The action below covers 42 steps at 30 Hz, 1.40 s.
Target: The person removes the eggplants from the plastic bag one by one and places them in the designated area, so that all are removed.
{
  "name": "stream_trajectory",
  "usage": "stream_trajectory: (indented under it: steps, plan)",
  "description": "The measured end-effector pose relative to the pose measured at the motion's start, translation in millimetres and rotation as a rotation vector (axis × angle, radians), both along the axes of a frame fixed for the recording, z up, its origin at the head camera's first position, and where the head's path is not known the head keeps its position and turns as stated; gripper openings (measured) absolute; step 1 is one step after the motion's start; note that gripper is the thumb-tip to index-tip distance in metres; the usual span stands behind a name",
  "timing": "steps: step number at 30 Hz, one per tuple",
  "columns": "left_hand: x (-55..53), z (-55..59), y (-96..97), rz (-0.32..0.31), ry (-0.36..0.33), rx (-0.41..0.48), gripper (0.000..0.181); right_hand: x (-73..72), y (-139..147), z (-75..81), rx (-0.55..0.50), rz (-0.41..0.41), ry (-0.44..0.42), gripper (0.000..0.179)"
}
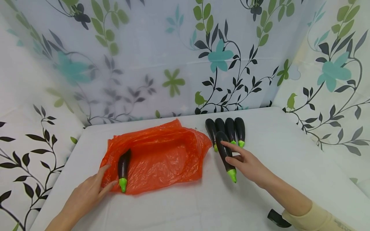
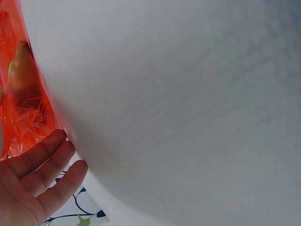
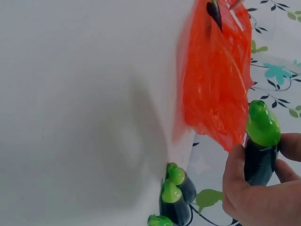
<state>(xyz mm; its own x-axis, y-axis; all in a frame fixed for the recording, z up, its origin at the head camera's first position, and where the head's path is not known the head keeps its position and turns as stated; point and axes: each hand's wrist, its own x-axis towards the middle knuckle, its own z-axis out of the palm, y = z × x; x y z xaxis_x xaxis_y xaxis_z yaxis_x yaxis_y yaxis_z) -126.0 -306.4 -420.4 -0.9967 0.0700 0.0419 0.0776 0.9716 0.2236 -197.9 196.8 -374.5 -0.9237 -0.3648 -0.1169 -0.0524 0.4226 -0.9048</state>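
Observation:
My right hand grips a dark eggplant with a bright green stem end, thumb on one side and fingers on the other. The right wrist view shows that green end pointing up above the fingers. An orange plastic bag lies spread on the table, its mouth facing me. Inside its left part lies another eggplant, green end at the mouth. Beside the bag's left edge rests my left hand, fingers loosely extended against the plastic. Several more eggplants lie side by side right of the bag.
The white table has its far edge near a patterned curtain with leaves and flowers. Similar cloth hangs along both sides. A black object shows by the right sleeve.

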Motion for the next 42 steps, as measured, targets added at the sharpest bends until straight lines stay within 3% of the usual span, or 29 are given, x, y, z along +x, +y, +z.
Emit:
stream_trajectory:
  steps: [14,29,42]
  plan:
    - [-1.1,1.4,0.5,0.008,-0.029,-0.004,0.078,-4.4,11.8,-10.5,0.056,-0.035,0.031,0.056]
    - [-3.2,2.3,-1.0,0.028,-0.106,-0.005,0.088,-7.0,15.3,-20.9,0.085,-0.02,-0.008,0.058]
    - [-2.9,1.7,-0.5,0.03,-0.107,-0.013,0.088,-6.5,13.2,-32.8,0.115,-0.024,-0.036,0.053]
